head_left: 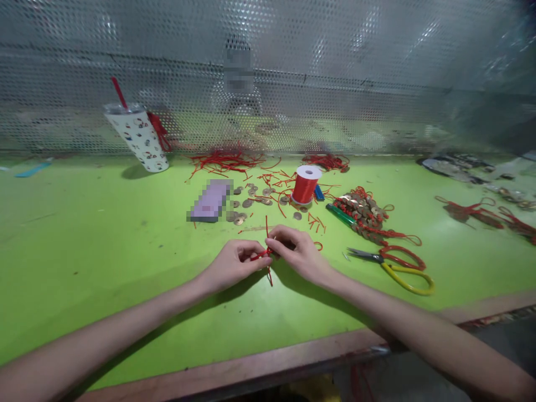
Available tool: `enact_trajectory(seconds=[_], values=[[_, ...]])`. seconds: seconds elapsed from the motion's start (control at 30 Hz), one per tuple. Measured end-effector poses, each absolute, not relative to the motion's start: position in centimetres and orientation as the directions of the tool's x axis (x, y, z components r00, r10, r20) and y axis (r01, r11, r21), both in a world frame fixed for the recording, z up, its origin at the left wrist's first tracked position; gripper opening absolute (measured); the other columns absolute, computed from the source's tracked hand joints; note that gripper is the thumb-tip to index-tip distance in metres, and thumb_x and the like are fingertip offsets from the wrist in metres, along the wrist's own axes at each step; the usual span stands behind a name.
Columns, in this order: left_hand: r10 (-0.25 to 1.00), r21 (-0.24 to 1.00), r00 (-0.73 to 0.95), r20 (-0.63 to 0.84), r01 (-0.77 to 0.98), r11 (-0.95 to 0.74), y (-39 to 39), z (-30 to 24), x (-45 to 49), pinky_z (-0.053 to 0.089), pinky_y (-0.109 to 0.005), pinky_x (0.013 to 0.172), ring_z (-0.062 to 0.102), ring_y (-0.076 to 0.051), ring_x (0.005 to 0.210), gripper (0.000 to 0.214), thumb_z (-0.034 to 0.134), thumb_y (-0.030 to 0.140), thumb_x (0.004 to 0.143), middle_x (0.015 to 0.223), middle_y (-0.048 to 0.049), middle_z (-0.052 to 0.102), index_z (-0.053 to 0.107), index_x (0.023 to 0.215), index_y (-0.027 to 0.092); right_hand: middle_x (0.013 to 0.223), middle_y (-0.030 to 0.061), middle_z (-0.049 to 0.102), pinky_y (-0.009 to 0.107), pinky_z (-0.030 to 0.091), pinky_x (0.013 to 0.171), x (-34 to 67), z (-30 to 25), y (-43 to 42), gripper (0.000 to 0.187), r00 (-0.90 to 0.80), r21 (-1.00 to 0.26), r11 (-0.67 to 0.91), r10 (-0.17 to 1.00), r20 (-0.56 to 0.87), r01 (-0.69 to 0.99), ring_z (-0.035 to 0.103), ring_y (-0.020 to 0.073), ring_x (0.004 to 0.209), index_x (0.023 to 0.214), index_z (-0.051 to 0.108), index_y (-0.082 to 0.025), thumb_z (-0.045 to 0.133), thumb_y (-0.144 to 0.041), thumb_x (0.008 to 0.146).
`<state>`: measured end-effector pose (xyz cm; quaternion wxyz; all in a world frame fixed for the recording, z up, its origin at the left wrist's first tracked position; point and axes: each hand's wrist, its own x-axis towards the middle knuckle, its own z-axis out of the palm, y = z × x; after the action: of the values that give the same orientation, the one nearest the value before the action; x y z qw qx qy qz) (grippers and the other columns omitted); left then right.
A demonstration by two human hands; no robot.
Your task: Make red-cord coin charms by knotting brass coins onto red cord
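My left hand (234,262) and my right hand (295,251) meet just above the green table (104,251), fingers pinched together. Between them runs a short piece of red cord (267,254); one end sticks up and another hangs down toward the table. Both hands grip this cord at its middle. Just behind the hands lie loose brass coins (247,202) and cut scraps of red cord (316,223). A spool of red cord (305,184) stands upright beyond my right hand.
Scissors with yellow and red handles (396,265) lie right of my right hand. A pile of coins strung on red cord (364,215), a green lighter (340,215), a paper cup with a straw (138,137) and a perforated metal screen (268,72) stand further back.
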<state>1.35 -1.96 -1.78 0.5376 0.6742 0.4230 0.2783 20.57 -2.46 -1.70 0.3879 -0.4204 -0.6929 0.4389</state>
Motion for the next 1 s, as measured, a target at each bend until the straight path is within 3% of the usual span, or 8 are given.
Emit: enact_trajectory(seconds=[0.13, 0.2, 0.33, 0.4, 0.47, 0.63, 0.87, 1.0], values=[[0.882, 0.946, 0.47, -0.039, 0.301, -0.118, -2.5, -1.7, 1.3, 0.031, -0.023, 0.049, 0.044, -0.01, 0.054, 0.029, 0.068, 0.043, 0.086, 0.062, 0.0011, 0.057, 0.074, 0.079, 0.015, 0.077, 0.0004, 0.064, 0.028, 0.042, 0.068, 21.1, -1.3, -2.1, 0.026, -0.379, -0.913, 0.338, 0.895, 0.236, 0.23, 0.057, 0.016, 0.072, 0.087, 0.065, -0.02, 0.062, -0.045, 0.096], [0.878, 0.899, 0.475, 0.061, 0.356, -0.255, -2.5, -1.7, 1.0, 0.035, -0.024, 0.051, 0.048, -0.012, 0.055, 0.028, 0.063, 0.04, 0.091, 0.066, -0.0011, 0.063, 0.076, 0.085, 0.016, 0.082, 0.0024, 0.067, 0.03, 0.045, 0.073, 21.3, -1.1, -2.1, 0.032, -0.406, -0.901, 0.368, 0.877, 0.256, 0.227, 0.059, 0.017, 0.077, 0.085, 0.066, -0.02, 0.057, -0.047, 0.099], [0.73, 0.555, 0.56, 0.391, 0.489, -0.673, -1.7, -2.1, -0.5, 0.041, -0.025, 0.055, 0.054, -0.013, 0.057, 0.024, 0.059, 0.032, 0.095, 0.068, -0.0046, 0.069, 0.079, 0.092, 0.019, 0.085, 0.005, 0.068, 0.031, 0.046, 0.072, 21.3, -1.2, -2.3, 0.051, -0.415, -0.958, 0.253, 0.893, 0.176, 0.139, 0.06, 0.0174, 0.077, 0.09, 0.067, -0.02, 0.037, -0.058, 0.105], [0.634, 0.366, 0.609, 0.476, 0.518, -0.773, -1.3, -2.1, -1.3, 0.039, -0.024, 0.052, 0.051, -0.014, 0.054, 0.025, 0.056, 0.024, 0.095, 0.061, -0.0033, 0.064, 0.081, 0.093, 0.022, 0.086, 0.0056, 0.069, 0.031, 0.048, 0.071, 21.2, -1.3, -2.4, 0.052, -0.395, -0.981, 0.171, 0.911, 0.122, 0.091, 0.061, 0.0173, 0.077, 0.096, 0.065, -0.02, 0.034, -0.061, 0.105], [0.578, 0.266, 0.647, 0.496, 0.521, -0.811, -1.1, -1.9, -1.8, 0.041, -0.024, 0.052, 0.053, -0.014, 0.055, 0.031, 0.051, 0.017, 0.096, 0.061, -0.0032, 0.063, 0.081, 0.095, 0.024, 0.087, 0.0056, 0.07, 0.032, 0.049, 0.073, 21.2, -1.4, -2.4, 0.045, -0.412, -0.988, 0.128, 0.908, 0.08, 0.089, 0.063, 0.0178, 0.079, 0.1, 0.062, -0.02, 0.041, -0.06, 0.103], [0.549, 0.167, 0.673, 0.496, 0.547, -0.82, -0.9, -1.6, -2.2, 0.048, -0.025, 0.058, 0.061, -0.016, 0.063, 0.033, 0.049, 0.017, 0.098, 0.065, -0.0047, 0.065, 0.081, 0.1, 0.024, 0.09, 0.0039, 0.073, 0.034, 0.051, 0.076, 21.2, -1.3, -2.4, 0.028, -0.482, -0.995, 0.09, 0.874, 0.058, 0.043, 0.068, 0.0183, 0.085, 0.107, 0.056, -0.022, 0.068, -0.044, 0.094], [0.506, -0.006, 0.666, 0.549, 0.608, -0.794, -0.5, -2.7, -1.8, 0.051, -0.026, 0.059, 0.069, -0.019, 0.069, 0.027, 0.054, 0.02, 0.099, 0.082, -0.0091, 0.075, 0.075, 0.115, 0.018, 0.096, 0.0061, 0.071, 0.033, 0.055, 0.076, 21.6, -2.1, -2.0, 0.016, -0.367, -0.864, 0.431, 0.872, 0.325, 0.259, 0.068, 0.0186, 0.086, 0.102, 0.058, -0.021, 0.068, -0.031, 0.094], [0.467, -0.039, 0.654, 0.595, 0.604, -0.796, -1.0, -2.8, -1.1, 0.055, -0.028, 0.059, 0.074, -0.022, 0.079, 0.029, 0.053, 0.023, 0.101, 0.107, -0.0145, 0.077, 0.068, 0.123, 0.012, 0.093, 0.0063, 0.071, 0.032, 0.055, 0.071, 21.7, -2.7, -1.9, 0.012, -0.386, -0.776, 0.514, 0.843, 0.376, 0.366, 0.068, 0.0189, 0.081, 0.102, 0.057, -0.02, 0.065, -0.026, 0.095]])
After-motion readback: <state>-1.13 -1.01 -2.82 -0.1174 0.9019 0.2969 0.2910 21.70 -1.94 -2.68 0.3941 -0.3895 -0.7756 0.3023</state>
